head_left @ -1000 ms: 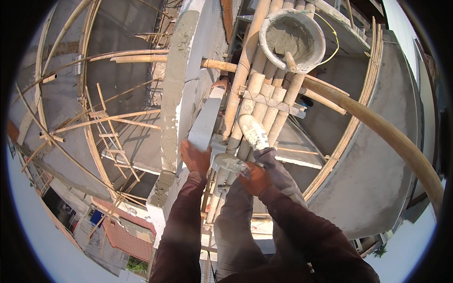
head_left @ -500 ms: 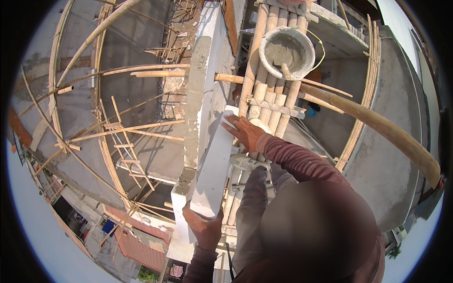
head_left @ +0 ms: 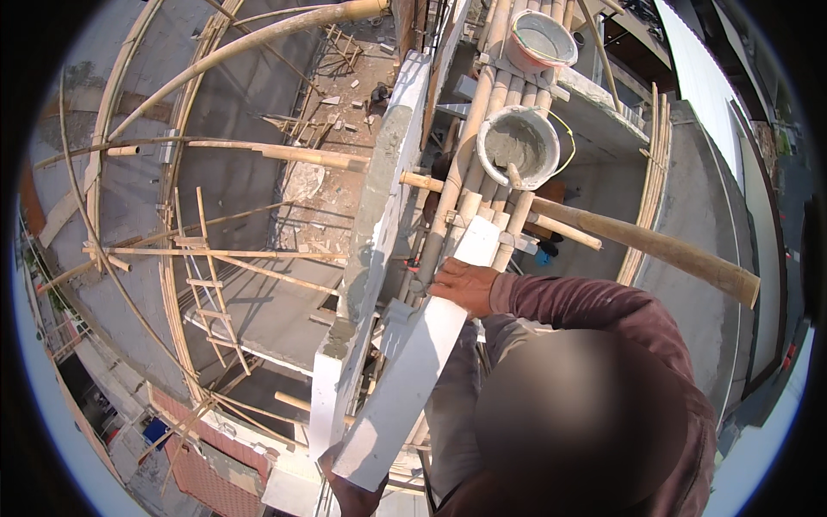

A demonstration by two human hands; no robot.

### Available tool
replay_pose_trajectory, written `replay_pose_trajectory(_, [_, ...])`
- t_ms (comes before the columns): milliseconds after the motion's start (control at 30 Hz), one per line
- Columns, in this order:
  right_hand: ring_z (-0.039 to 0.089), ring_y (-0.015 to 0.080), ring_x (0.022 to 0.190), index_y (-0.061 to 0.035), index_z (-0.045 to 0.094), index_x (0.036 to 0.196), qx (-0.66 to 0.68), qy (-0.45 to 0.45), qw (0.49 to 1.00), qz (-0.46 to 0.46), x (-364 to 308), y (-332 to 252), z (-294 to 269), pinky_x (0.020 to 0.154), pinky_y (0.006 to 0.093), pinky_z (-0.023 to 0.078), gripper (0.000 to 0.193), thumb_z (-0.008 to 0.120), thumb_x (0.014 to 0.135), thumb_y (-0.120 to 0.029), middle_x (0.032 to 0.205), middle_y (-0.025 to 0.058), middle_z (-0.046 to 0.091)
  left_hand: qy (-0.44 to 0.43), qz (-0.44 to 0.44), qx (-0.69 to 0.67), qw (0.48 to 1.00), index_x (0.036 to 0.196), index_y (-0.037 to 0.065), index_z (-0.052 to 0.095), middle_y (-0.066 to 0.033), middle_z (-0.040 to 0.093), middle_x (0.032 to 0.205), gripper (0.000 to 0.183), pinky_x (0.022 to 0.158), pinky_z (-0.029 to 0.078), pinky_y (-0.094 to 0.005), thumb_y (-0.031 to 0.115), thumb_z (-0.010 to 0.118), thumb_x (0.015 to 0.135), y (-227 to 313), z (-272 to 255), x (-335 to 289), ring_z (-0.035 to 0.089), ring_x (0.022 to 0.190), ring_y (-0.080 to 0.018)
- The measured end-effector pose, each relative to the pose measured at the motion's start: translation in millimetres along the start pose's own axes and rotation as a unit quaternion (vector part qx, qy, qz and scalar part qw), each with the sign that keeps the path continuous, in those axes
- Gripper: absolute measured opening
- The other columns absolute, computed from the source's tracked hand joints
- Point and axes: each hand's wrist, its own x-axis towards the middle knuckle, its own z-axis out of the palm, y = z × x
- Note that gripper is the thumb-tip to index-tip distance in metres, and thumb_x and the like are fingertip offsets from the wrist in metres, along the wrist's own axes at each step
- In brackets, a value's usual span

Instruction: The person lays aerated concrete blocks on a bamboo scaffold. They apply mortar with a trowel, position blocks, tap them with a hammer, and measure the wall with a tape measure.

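Note:
A long white lightweight concrete block (head_left: 405, 392) slants between both my hands, beside the wall. My left hand (head_left: 355, 497) grips its near end from below, with the fingers partly hidden behind it. My right hand (head_left: 465, 287) lies across the upper part of the block, fingers closed over its edge. To the left runs a narrow white block wall (head_left: 398, 164), its top coated with grey mortar (head_left: 372, 202). The block is apart from that mortar bed.
A bucket of mortar (head_left: 517, 146) with a handle sticking out stands on the bamboo platform (head_left: 495, 86). Behind it is a second bucket (head_left: 541, 41). A thick bamboo pole (head_left: 646, 246) juts out to the right. Bamboo scaffolding (head_left: 207, 254) and a drop lie left of the wall.
The block has moved off the wall, toward me and to the right, and slants more. Both hands moved with it. My view has shifted, bringing the second bucket into sight.

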Motion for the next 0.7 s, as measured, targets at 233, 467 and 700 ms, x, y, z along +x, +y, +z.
replay_pose_trajectory(233, [0.053, 0.0304, 0.110, -0.0141, 0.054, 0.121, -0.240, -0.030, 0.970, -0.001, 18, 23, -98, 0.113, 0.0476, 0.037, 0.050, 0.074, 0.076, -0.012, 0.106, 0.0093, 0.054, 0.130, 0.094, -0.227, 0.961, 0.136, -0.003, 0.039, -0.0188, 0.046, 0.126, 0.085, 0.106, 0.042, -0.0484, 0.014, 0.090, 0.071, -42, 98, 65, 0.050, 0.122, -0.0356])
replay_pose_trajectory(467, [0.056, 0.0290, 0.112, -0.0175, 0.053, 0.127, -0.336, -0.053, 0.940, 0.022, 74, 33, -184, 0.110, 0.0431, 0.041, 0.056, 0.075, 0.076, -0.006, 0.111, 0.0075, 0.059, 0.204, 0.196, -0.103, 0.954, 0.139, -0.002, 0.042, -0.0187, 0.044, 0.127, 0.085, 0.104, 0.043, -0.0488, 0.014, 0.089, 0.070, -37, 109, 139, 0.047, 0.123, -0.0363])
replay_pose_trajectory(700, [0.055, 0.0278, 0.126, -0.0226, 0.051, 0.139, -0.435, -0.020, 0.900, -0.030, 143, 81, -180, 0.115, 0.0408, 0.042, 0.089, 0.093, 0.061, -0.016, 0.129, 0.0054, 0.059, 0.282, 0.157, -0.063, 0.944, 0.130, -0.002, 0.046, -0.0177, 0.054, 0.118, 0.080, 0.100, 0.045, -0.0434, 0.020, 0.092, 0.068, -46, 109, 192, 0.056, 0.111, -0.0324])
